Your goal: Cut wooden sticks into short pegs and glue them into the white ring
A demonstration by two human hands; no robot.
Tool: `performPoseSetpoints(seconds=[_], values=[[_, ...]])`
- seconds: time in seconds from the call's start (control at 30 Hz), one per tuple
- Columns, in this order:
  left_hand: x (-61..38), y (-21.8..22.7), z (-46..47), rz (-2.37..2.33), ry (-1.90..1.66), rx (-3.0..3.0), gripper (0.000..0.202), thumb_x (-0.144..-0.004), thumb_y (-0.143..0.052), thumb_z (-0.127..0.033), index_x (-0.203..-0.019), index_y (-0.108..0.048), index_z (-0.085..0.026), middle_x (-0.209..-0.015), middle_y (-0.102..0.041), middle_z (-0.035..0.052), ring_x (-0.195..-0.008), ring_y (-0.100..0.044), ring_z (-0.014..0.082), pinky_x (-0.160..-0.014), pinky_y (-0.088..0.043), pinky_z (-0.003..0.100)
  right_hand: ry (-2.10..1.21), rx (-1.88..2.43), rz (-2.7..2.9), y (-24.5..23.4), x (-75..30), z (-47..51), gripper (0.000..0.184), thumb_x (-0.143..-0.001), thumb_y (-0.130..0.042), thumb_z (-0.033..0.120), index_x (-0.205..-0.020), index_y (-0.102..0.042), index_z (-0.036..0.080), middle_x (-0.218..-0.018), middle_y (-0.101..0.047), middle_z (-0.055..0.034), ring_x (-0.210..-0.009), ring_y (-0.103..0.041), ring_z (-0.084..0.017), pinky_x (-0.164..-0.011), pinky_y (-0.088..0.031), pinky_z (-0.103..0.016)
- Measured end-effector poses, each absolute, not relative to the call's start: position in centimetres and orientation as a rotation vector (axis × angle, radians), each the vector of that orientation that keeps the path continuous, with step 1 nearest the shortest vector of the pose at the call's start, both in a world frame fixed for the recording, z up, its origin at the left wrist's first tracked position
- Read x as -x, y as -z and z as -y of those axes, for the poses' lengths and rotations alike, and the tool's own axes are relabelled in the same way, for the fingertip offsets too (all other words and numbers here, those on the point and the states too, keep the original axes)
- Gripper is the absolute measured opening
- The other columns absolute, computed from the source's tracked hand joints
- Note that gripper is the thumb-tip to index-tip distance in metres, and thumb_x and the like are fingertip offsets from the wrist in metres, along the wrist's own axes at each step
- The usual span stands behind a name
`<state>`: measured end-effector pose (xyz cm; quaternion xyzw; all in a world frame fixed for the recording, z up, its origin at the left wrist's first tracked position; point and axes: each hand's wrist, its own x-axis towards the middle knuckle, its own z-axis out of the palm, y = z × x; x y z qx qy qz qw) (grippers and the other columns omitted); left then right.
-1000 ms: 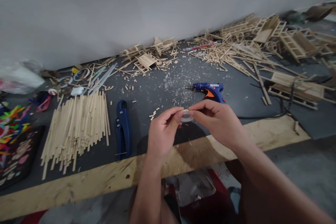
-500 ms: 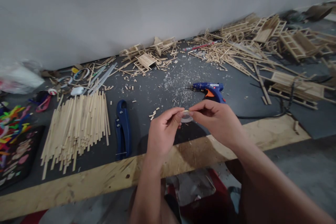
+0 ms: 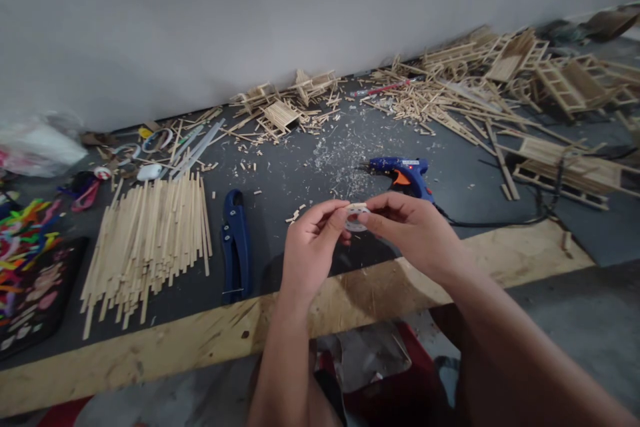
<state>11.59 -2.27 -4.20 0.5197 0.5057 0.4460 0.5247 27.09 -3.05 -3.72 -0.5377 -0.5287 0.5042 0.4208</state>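
Between my two hands is a small whitish ring (image 3: 358,224), with short pale wood pieces (image 3: 357,205) along its upper edge. My left hand (image 3: 315,240) pinches the ring's left side between thumb and fingertips. On the right side, my right hand (image 3: 413,230) grips it the same way, fingers closed. Fingertips cover parts of the ring. Just beyond my right hand lies a blue glue gun (image 3: 403,172) with an orange trigger and a small lit red light. Left of my hands rests a blue-handled cutter (image 3: 235,243). A few cut wood bits (image 3: 295,215) lie near my left fingers.
A bundle of thin wooden sticks (image 3: 150,247) lies at left, beside colourful fuzzy strips (image 3: 25,233) and a dark case (image 3: 43,297). Small stick-built models (image 3: 280,115) and piles of sticks (image 3: 425,103) line the back and right. A black cord (image 3: 493,222) crosses the right side.
The ring has tilted up in my fingers, so its flat face with small marks now shows. Both hands stay nearly in place, still pinching it. The view has shifted slightly.
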Motion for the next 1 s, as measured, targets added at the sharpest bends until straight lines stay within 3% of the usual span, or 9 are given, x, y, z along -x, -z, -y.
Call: performPoseSetpoints(seconds=[0.47, 1.0], values=[[-11.76, 4.64, 2.4, -1.041, -1.124, -0.989, 0.017, -0.076, -0.066, -0.029, -0.09, -0.069, -0.021, -0.077, -0.068, 0.0006, -0.057, -0.054, 0.0064, -0.052, -0.049, 0.017, -1.334, 1.27, 1.207, 3.37, -27.07, 3.21, 0.021, -0.072, -0.067, 0.037, -0.083, -0.067, 0.02, -0.078, -0.067, -0.0013, -0.07, -0.059, -0.012, -0.063, -0.046, -0.025], [-11.93, 4.66, 2.27, -1.028, -1.123, -0.983, 0.022, -0.074, -0.067, -0.032, -0.092, -0.069, -0.02, -0.077, -0.068, 0.0014, -0.058, -0.056, 0.0073, -0.051, -0.048, 0.018, -1.364, 1.233, 1.171, 3.68, -27.44, 3.0, 0.02, -0.07, -0.069, 0.037, -0.081, -0.068, 0.02, -0.076, -0.067, -0.0009, -0.067, -0.057, -0.012, -0.063, -0.044, -0.026]])
